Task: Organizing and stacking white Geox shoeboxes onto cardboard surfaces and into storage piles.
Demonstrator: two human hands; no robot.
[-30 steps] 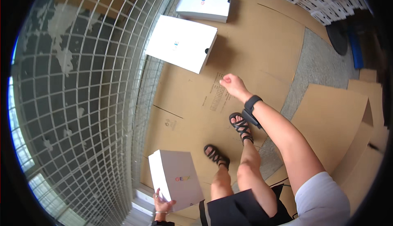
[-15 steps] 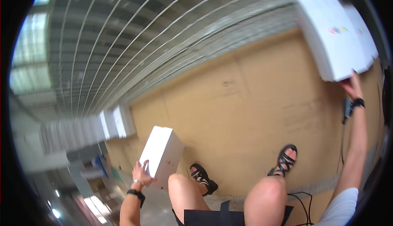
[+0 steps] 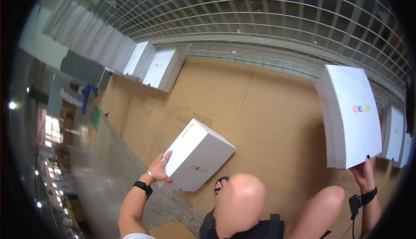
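Note:
My left hand [image 3: 160, 169] grips the near left end of a white cardboard box [image 3: 200, 156] with coloured lettering on its side, thumb and fingers spread around that end. The box is tilted, low over or against the brown cardboard. At the right, my right hand [image 3: 365, 173] holds another white box [image 3: 354, 113] by its near lower edge; that box stands upright in front of other white boxes. Some of the right hand's fingers are hidden beneath it. Both boxes look closed.
Brown cardboard sheeting [image 3: 260, 109] covers the floor, bordered at the back by a wire mesh fence [image 3: 260, 9]. White boxes [image 3: 162, 68] form a long row at the far left. More white boxes [image 3: 393, 133] stand at the far right. My knees [image 3: 247, 191] are close in front.
The view has turned, bringing more boxes at the far right into sight. The left box has shifted toward the middle of the picture. Both hands keep hold of their boxes.

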